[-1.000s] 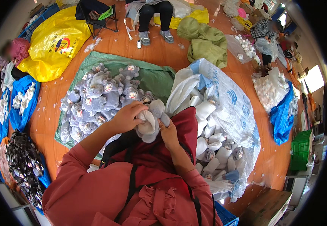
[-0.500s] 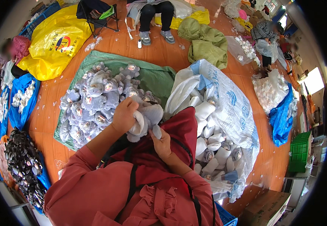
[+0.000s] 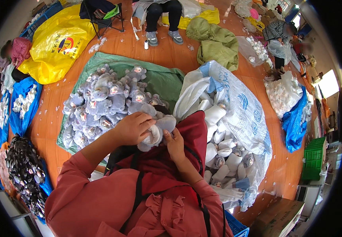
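Note:
Between my hands, above my lap, is a grey plush toy piece (image 3: 164, 123) with a white lining or opening showing on its near left side. My left hand (image 3: 134, 128) grips it from the left, fingers curled over the white edge. My right hand (image 3: 175, 145) pinches its right side, thumb and fingers closed on the grey fabric. Just beyond my left hand lies a heap of grey plush toys (image 3: 100, 103) with faces on them. To the right of my lap, an open white woven sack (image 3: 242, 114) holds white stuffed pieces (image 3: 215, 115) and a few grey toys.
The heap lies on a green sheet (image 3: 161, 85). A yellow bag (image 3: 66, 43) and a folding chair (image 3: 100, 17) are at the far left, an olive sack (image 3: 214, 43) farther ahead. Black plush pieces (image 3: 27, 170) lie at left; a cardboard box (image 3: 277, 217) stands lower right. Other people sit around.
The plush piece has turned between my hands and shifted slightly right. My left hand has moved right and down, its fingers now over the white edge. My right hand has risen a little.

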The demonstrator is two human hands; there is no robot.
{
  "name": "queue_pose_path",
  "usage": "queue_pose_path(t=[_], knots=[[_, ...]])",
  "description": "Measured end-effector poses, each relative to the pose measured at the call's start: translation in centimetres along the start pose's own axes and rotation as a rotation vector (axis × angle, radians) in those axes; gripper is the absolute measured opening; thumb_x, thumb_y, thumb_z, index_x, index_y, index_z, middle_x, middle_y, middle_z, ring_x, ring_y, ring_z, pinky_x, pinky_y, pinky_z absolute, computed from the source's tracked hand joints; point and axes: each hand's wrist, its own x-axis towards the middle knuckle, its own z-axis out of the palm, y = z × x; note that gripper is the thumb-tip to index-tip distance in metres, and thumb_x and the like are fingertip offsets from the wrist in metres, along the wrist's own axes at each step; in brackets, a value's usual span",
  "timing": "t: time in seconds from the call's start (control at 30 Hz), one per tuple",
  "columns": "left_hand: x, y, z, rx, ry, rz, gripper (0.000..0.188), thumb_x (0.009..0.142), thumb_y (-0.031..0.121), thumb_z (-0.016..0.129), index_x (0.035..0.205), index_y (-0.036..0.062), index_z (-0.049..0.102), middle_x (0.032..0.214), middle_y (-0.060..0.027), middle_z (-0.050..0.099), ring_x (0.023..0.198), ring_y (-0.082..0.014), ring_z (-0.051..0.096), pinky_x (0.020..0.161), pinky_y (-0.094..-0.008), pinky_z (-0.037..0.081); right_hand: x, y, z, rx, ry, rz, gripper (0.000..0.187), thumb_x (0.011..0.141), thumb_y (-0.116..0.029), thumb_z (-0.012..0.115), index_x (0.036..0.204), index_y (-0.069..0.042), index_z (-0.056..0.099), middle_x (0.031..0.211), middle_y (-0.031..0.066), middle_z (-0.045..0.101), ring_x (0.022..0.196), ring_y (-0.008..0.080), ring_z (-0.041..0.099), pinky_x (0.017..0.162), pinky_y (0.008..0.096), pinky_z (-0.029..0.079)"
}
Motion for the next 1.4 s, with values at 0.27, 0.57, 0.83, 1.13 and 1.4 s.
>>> queue_pose_path(t=[0.27,0.57,0.83,1.13,1.4], knots=[[1.2,-1.2,-1.6,-0.105,-0.254,-0.016,0.021,0.073,0.007,0.069,0.092,0.0082,0.06,0.09,-0.0104,0.056,0.084,-0.0317,0.06,0.069,-0.0431,0.049,0.1,1.1,0.0,0.069,-0.073,0.015,0.025,0.1,-0.01,0.055,0.123,-0.001,0.054,0.103,0.0029,0.064,0.089,0.0099,0.06,0.078,0.0251,0.051],[-1.6,-1.7,2.4,0.131,0.182,-0.403,0.028,0.074,0.01,0.061,0.101,0.0051,0.062,0.089,-0.0119,0.053,0.08,-0.0324,0.057,0.068,-0.0411,0.049,-2.0,-0.3,0.4,-0.063,-0.239,-0.121,0.015,0.098,-0.014,0.061,0.106,-0.003,0.056,0.078,-0.0007,0.058,0.065,0.0061,0.053,0.057,0.0231,0.045],[-0.2,-1.7,0.8,0.122,0.126,0.184,0.037,0.073,0.01,0.065,0.11,0.0086,0.067,0.104,-0.0119,0.059,0.095,-0.0312,0.061,0.085,-0.0432,0.052,-1.6,0.0,1.1,0.003,-0.238,-0.007,0.012,0.095,-0.01,0.063,0.102,-0.004,0.056,0.083,-0.0009,0.058,0.072,0.0067,0.053,0.066,0.0239,0.047],[-1.3,-3.0,3.8,0.202,0.314,0.155,0.026,0.07,0.012,0.067,0.096,0.0104,0.063,0.09,-0.0088,0.054,0.075,-0.0267,0.058,0.063,-0.0382,0.049,-1.8,4.1,0.7,-0.134,-0.401,0.051,0.018,0.089,-0.013,0.074,0.083,-0.003,0.059,0.077,-0.0018,0.059,0.071,0.0041,0.05,0.059,0.0238,0.042],[-1.1,-2.1,2.8,0.2,0.278,0.246,0.027,0.068,0.012,0.069,0.094,0.0103,0.064,0.089,-0.0094,0.055,0.077,-0.0276,0.059,0.065,-0.0393,0.052,-1.8,-1.6,-1.3,-0.063,-0.176,0.129,0.012,0.093,-0.011,0.067,0.089,-0.003,0.06,0.079,-0.0012,0.062,0.069,0.0059,0.056,0.061,0.0219,0.047]])
